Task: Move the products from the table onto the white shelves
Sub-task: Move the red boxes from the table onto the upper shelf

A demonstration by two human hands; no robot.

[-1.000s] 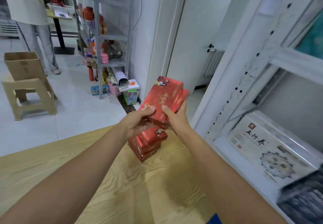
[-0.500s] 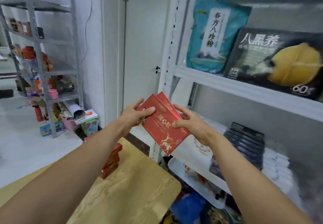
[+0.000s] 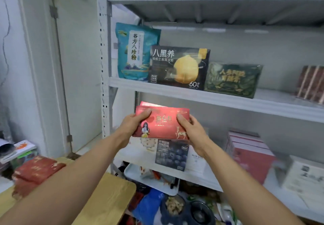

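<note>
While left hand (image 3: 133, 125) and right hand (image 3: 192, 131) grip its short ends, red box (image 3: 163, 123) runs left-right, print upright. Second box (image 3: 149, 104) behind, mostly hidden.

Held boxes (image 3: 162, 122) hanging before shelves (image 3: 210, 100); left hand (image 3: 133, 124) gripping their 9 o'clock edge, right hand (image 3: 191, 131) their 3 o'clock edge. Pouch (image 3: 135, 52) standing on shelf at 11 o'clock, carton (image 3: 178, 66) touching its 3 o'clock side. Table (image 3: 108, 195) lying at 7 o'clock, stack (image 3: 33, 174) sitting on it.

Flat red cardboard box (image 3: 162, 123), centre frame: gold lettering, deer print.
Teal plastic pouch (image 3: 135, 52), upper left: cream strip, black characters.
Black rectangular carton (image 3: 178, 67): yellow fruit picture.
Wooden table top (image 3: 108, 198), lower left: pale yellow grain.
</note>
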